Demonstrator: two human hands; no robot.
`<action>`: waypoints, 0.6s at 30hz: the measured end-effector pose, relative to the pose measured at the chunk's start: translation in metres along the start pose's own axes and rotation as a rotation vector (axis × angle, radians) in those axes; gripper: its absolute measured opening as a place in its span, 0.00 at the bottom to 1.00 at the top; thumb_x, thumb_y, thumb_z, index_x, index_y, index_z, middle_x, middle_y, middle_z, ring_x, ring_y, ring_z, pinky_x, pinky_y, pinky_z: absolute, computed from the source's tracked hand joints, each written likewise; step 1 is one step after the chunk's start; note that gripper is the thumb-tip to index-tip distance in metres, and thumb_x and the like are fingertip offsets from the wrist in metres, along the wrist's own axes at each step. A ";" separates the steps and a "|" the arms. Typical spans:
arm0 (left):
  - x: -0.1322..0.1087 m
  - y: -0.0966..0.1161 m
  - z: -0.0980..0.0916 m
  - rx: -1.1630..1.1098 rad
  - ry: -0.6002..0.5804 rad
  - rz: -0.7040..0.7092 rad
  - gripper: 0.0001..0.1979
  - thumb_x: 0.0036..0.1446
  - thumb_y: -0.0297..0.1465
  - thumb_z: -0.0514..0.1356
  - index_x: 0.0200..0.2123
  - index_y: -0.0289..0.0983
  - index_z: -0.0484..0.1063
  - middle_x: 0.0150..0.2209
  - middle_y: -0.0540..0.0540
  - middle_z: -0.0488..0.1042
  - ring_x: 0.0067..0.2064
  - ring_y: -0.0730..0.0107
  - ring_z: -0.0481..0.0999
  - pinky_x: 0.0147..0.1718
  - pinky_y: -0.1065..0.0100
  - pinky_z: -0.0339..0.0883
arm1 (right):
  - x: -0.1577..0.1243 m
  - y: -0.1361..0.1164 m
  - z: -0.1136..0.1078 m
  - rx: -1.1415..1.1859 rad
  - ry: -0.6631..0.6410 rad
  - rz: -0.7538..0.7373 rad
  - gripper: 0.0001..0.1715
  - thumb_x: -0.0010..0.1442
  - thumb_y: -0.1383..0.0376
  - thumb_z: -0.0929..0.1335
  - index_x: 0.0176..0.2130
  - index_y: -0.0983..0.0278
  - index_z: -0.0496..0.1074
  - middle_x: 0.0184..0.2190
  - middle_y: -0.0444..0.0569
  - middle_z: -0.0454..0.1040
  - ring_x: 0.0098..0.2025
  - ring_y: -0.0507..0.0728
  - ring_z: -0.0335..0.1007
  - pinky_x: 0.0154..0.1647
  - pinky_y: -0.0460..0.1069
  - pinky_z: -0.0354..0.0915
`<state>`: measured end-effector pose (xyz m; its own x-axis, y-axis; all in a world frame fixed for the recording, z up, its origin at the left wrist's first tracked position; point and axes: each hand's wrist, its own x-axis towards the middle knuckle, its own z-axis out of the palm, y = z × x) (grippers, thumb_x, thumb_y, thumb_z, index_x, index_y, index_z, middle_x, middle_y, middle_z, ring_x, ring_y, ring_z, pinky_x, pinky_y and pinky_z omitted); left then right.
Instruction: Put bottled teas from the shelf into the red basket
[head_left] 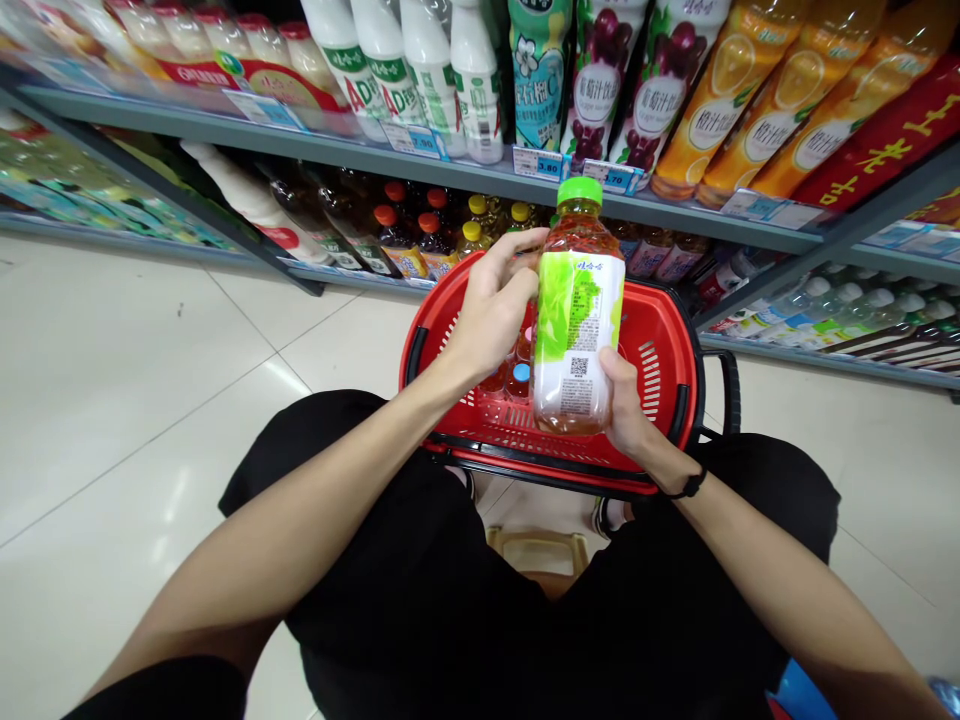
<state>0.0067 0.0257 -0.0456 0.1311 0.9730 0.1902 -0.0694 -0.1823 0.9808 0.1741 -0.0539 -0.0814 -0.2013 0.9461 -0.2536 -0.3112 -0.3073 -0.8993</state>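
Note:
An amber drink bottle [576, 315] with a green cap and a green-and-white label stands upright in front of me, above a red shopping basket [664, 335]. My right hand [626, 400] is closed around its lower half from the right. My left hand [495, 305] grips its upper left side, fingers curled against the shoulder of the bottle. Small bottles with orange and blue caps [517, 372] lie in the basket behind my left hand, partly hidden.
Grey store shelves [480, 178] run across the back, packed with juice and milk-drink bottles and price tags. Lower shelf holds bottles with red and yellow caps. White tiled floor [112, 380] spreads left. I sit on a small stool [536, 550], knees either side.

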 end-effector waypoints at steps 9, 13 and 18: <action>0.000 -0.001 0.000 -0.051 0.008 -0.007 0.18 0.58 0.33 0.59 0.51 0.39 0.75 0.46 0.44 0.82 0.53 0.53 0.79 0.49 0.55 0.75 | 0.000 0.002 -0.002 -0.058 -0.013 -0.027 0.39 0.63 0.40 0.67 0.61 0.61 0.70 0.55 0.53 0.79 0.60 0.67 0.75 0.61 0.61 0.73; 0.000 0.000 0.000 -0.065 0.010 -0.023 0.18 0.58 0.33 0.60 0.51 0.38 0.75 0.46 0.44 0.81 0.54 0.51 0.79 0.50 0.53 0.75 | 0.000 0.001 -0.002 -0.093 -0.007 -0.016 0.40 0.63 0.38 0.66 0.61 0.61 0.69 0.56 0.54 0.79 0.60 0.67 0.75 0.61 0.61 0.73; -0.001 -0.001 0.000 -0.040 0.016 -0.016 0.18 0.58 0.33 0.58 0.51 0.38 0.76 0.47 0.44 0.81 0.52 0.52 0.80 0.49 0.54 0.76 | 0.000 0.001 -0.002 -0.057 -0.013 -0.015 0.40 0.63 0.40 0.67 0.62 0.62 0.68 0.56 0.54 0.78 0.59 0.66 0.75 0.61 0.61 0.73</action>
<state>0.0063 0.0253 -0.0468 0.1163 0.9780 0.1733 -0.1068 -0.1612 0.9811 0.1756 -0.0537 -0.0826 -0.2095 0.9491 -0.2350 -0.2614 -0.2860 -0.9219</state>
